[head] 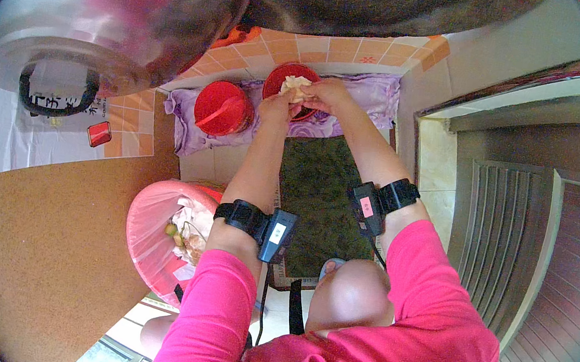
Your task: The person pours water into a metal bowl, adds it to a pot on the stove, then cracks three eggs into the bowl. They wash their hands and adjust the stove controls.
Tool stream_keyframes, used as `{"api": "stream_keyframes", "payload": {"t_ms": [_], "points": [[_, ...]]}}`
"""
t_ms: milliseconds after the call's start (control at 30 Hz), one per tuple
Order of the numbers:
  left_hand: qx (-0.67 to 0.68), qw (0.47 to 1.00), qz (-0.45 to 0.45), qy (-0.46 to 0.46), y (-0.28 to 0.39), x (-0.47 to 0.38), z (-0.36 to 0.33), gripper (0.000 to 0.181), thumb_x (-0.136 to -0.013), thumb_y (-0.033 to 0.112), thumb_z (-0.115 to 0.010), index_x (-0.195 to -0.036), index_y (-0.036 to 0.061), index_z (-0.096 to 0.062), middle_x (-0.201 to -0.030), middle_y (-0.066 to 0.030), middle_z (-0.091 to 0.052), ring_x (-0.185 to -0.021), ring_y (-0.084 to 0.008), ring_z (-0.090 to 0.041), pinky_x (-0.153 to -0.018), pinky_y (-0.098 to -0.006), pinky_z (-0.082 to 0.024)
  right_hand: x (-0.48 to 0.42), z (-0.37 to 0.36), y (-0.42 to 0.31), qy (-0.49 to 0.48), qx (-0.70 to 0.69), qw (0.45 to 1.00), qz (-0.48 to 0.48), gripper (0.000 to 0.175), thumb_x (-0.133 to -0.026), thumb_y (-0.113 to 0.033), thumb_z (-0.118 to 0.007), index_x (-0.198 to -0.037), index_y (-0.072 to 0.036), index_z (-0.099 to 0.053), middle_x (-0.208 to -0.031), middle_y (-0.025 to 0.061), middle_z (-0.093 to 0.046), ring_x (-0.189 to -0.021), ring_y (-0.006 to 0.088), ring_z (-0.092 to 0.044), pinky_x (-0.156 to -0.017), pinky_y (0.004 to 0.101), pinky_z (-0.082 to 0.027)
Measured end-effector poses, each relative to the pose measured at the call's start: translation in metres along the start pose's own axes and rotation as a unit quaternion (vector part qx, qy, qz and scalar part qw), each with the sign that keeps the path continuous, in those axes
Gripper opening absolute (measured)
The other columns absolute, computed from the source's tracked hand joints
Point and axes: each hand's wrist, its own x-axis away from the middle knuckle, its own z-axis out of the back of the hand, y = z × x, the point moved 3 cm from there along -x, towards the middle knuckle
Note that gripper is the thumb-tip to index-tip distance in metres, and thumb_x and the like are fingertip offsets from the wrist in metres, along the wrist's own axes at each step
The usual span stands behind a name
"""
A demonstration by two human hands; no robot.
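Observation:
Both my hands reach forward to a red plastic tub [277, 72] standing on a purple marbled cloth [357, 88]. Between them is a crumpled, cream-coloured soft piece [295, 84], held above the tub; whether it is cloth or dough I cannot tell. My left hand [278, 103] grips it from the near left side, and my right hand [327, 95] grips it from the right. Left of them a second red tub [219, 96] stands on the same cloth, with a red handle or strip lying across it. The inside of the first tub is largely hidden by my hands.
A pink lined waste bin [138, 227] with paper and scraps stands left of my forearm. A large shiny metal vessel [143, 2] looms at upper left above a brown surface [40, 241]. A dark green mat [321, 196] lies below my arms, and a louvred door [502, 236] is at right.

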Motion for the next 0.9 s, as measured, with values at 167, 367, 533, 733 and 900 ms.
{"api": "stream_keyframes", "payload": {"t_ms": [167,367,533,733,900], "points": [[0.006,0.999,-0.003,0.051,0.004,-0.003,0.0,0.014,-0.077,0.007,-0.063,-0.084,-0.0005,-0.054,-0.073,-0.0115,-0.06,-0.048,-0.0184,-0.057,-0.041,-0.0282,-0.049,0.004,-0.017,-0.005,0.051,0.129,0.989,0.06,0.022,-0.075,-0.008,-0.064,-0.093,0.005,-0.06,-0.082,0.0147,-0.064,-0.063,0.0214,-0.064,-0.058,0.0294,-0.054],[-0.042,0.997,0.007,0.063,0.0,-0.013,0.003,0.019,-0.08,0.013,-0.061,-0.09,-0.0001,-0.054,-0.073,-0.0114,-0.059,-0.049,-0.0198,-0.055,-0.041,-0.0295,-0.047,-0.003,-0.021,-0.009,0.144,0.505,0.832,0.181,0.032,-0.075,-0.026,-0.062,-0.094,-0.001,-0.063,-0.082,0.0205,-0.062,-0.067,0.0266,-0.064,-0.061,0.0365,-0.05],[-0.052,0.996,0.074,0.013,-0.006,-0.032,0.014,0.025,-0.082,0.025,-0.058,-0.098,0.0068,-0.054,-0.088,-0.0085,-0.055,-0.071,-0.022,-0.051,-0.067,-0.0403,-0.046,0.004,-0.024,-0.019,0.142,0.621,0.719,0.277,0.023,-0.075,-0.025,-0.058,-0.089,-0.008,-0.066,-0.084,0.0196,-0.062,-0.079,0.0344,-0.06,-0.07,0.0429,-0.048],[-0.022,0.997,0.068,0.017,0.001,-0.031,0.018,0.022,-0.084,0.027,-0.054,-0.099,0.0105,-0.053,-0.089,-0.0067,-0.052,-0.076,-0.022,-0.048,-0.066,-0.0403,-0.043,0.022,-0.038,-0.03,0.086,0.695,0.641,0.314,0.023,-0.071,-0.019,-0.059,-0.091,-0.01,-0.065,-0.086,0.0178,-0.062,-0.08,0.0356,-0.059,-0.071,0.0439,-0.047],[-0.082,0.995,0.05,-0.006,0.017,-0.017,0.023,0.018,-0.084,0.023,-0.051,-0.097,0.0107,-0.052,-0.086,-0.007,-0.052,-0.073,-0.0185,-0.049,-0.051,-0.0337,-0.043,0.034,-0.044,-0.024,0.108,0.692,0.592,0.398,0.032,-0.067,-0.017,-0.059,-0.099,-0.012,-0.062,-0.088,0.0153,-0.062,-0.082,0.0318,-0.059,-0.073,0.0397,-0.047]]}}
